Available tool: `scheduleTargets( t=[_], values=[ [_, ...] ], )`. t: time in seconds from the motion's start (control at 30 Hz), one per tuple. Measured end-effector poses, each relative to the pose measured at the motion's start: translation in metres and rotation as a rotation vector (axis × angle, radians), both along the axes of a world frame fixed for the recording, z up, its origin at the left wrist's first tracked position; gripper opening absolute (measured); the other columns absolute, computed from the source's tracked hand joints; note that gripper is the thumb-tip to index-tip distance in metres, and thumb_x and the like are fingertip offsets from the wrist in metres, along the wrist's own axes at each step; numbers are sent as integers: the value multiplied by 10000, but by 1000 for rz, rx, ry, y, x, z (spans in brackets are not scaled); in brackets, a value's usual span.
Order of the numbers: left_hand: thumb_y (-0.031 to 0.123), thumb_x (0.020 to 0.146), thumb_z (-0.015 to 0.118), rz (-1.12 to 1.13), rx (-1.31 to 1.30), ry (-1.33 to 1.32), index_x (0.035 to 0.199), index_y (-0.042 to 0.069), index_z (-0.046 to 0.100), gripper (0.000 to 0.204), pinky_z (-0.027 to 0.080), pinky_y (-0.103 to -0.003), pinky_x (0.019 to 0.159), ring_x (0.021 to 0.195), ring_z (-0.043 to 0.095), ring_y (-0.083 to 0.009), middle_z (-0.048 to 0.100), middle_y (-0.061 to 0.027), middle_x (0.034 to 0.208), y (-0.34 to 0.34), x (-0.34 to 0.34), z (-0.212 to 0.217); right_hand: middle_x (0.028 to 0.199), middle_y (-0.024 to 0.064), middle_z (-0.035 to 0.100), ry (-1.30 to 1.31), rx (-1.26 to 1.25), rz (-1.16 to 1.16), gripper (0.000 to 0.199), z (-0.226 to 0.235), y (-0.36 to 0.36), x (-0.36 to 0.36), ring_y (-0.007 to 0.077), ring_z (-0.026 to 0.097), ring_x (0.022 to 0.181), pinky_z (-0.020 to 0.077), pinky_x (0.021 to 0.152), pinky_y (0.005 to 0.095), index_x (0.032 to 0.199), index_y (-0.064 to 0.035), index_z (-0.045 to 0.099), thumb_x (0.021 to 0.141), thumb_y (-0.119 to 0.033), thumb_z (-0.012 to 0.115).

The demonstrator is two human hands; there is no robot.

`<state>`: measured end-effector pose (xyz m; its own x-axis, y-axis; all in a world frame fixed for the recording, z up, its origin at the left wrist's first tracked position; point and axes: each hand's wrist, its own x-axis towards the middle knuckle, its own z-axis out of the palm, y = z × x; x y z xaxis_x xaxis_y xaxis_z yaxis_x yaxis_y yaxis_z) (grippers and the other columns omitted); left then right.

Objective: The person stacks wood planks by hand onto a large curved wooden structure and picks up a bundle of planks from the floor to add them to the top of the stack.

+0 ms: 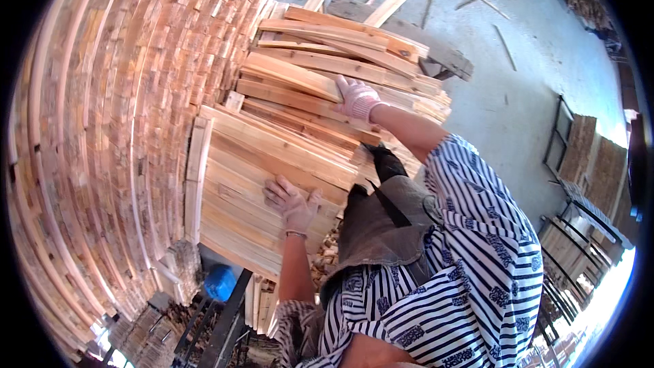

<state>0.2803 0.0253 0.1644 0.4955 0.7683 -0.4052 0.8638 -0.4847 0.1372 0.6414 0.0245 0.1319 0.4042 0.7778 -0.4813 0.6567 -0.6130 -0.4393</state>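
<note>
A: Where do the 2 hands lie?

B: The left hand (293, 206) lies palm down, fingers spread and thumb out, on a flat row of boards (238, 187) set edge to edge in front of the body; it has hold of nothing. The right hand (357, 98), in a pale glove, reaches farther out, its fingers partly bent over the near end of a loose board (289, 75). Whether it grips that board is not discernible.

A: And the location of the loose board?

B: On top of a pile of boards (327, 58), beyond the flat row, its far end toward the tall stack of wooden strips (122, 123) at left.

A: What borders the work?

B: A narrow upright piece (196, 177) along the row's left edge, a dark apron (378, 232) at the near right, and grey floor (494, 105) beyond the pile.
</note>
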Motion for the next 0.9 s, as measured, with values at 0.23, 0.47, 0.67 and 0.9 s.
scheduleTargets(
  t=[0.23, 0.47, 0.67, 0.9],
  values=[
    [719, 742, 705, 88, -136, 154, 1541, -35, -130, 1380, 24, -718, 1123, 1429, -96, -629, -140, -408, 1563, -7, -20, -16, 1357, 232, 534, 73, -108, 115, 808, -45, 19, 7, 395, 544, 1246, 478, 1027, 482, 1398, -65, 423, 749, -301, 843],
    [644, 762, 731, 171, -195, 267, 1553, -25, -78, 1315, 66, -629, 1172, 1460, 36, -559, 3, -396, 1574, -13, -1, 10, 1128, 231, 679, 660, -153, 94, 852, 38, -13, 17, 344, 674, 1058, 532, 872, 448, 1503, -85, 352, 774, -296, 739],
    [179, 950, 656, 730, -729, -1172, 1581, 45, 140, 826, 378, -456, 1125, 1416, 347, -336, 259, -215, 1572, 7, 72, 101, 1239, 246, 606, 585, 330, 293, 874, 106, -94, -34, 352, 631, 1102, 513, 942, 423, 1548, -106, 295, 820, -330, 725],
    [72, 898, 697, 799, -311, -1633, 1322, 71, 435, 499, 518, -301, 899, 1012, 574, -152, 564, -57, 1134, -3, 55, 276, 1369, 257, 479, 392, 678, 635, 921, 219, -58, -149, 424, 493, 1256, 432, 1059, 435, 1545, -32, 243, 839, -336, 750]
  ],
)
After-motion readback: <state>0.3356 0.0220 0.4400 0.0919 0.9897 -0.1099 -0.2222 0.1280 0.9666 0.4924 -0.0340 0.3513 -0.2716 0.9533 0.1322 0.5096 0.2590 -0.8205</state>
